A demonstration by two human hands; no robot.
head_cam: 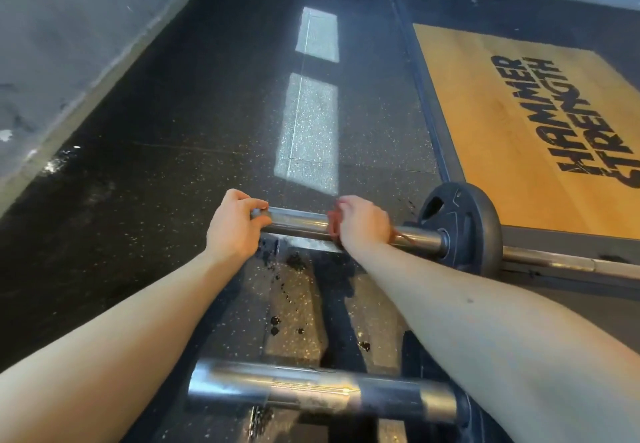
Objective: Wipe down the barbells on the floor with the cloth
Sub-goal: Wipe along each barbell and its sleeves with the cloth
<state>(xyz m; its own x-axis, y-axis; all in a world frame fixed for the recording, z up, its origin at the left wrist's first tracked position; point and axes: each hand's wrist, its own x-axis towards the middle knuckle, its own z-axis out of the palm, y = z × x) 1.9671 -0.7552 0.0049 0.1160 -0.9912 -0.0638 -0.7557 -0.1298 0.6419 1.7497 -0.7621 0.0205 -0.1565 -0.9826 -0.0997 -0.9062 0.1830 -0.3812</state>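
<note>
Presently, the left hand (232,224) grips the far barbell (298,222) at its end, fingers curled round it. The right hand (363,222) clasps a red cloth (333,226) round the same bar, near the weight plate (464,224) resting on the floor (173,130).

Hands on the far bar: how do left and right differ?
The left hand grips the bare end of the bar; the right hand wraps a red cloth round it. The left hand sits farther from the plate; the right hand nearer it. Both curl over the same bar.
</note>
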